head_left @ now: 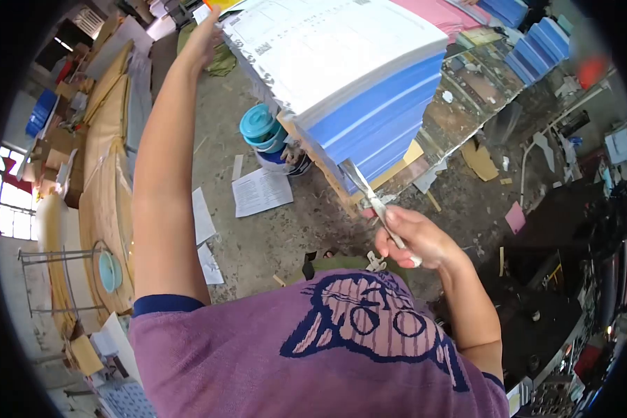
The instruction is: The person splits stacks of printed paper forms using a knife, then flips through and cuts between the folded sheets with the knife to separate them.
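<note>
- Your right hand (pixel 421 240) closes its grip around the brush (pixel 378 205), tip at the paper stack (pixel 383 122).
- Your left hand's (pixel 203 38) grip, at the stack's far left, can't be judged.
- Brushing seems in hand; next calls for steady, even strokes.
- The stack sits on the bench (pixel 467 115).

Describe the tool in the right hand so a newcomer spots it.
Start at the big blue-sided paper stack. Just below it in the picture, the right hand holds a slim tool slanting up toward it. Unlike the flat paper sheets on the floor, it is narrow, whitish and stick-like.
</note>
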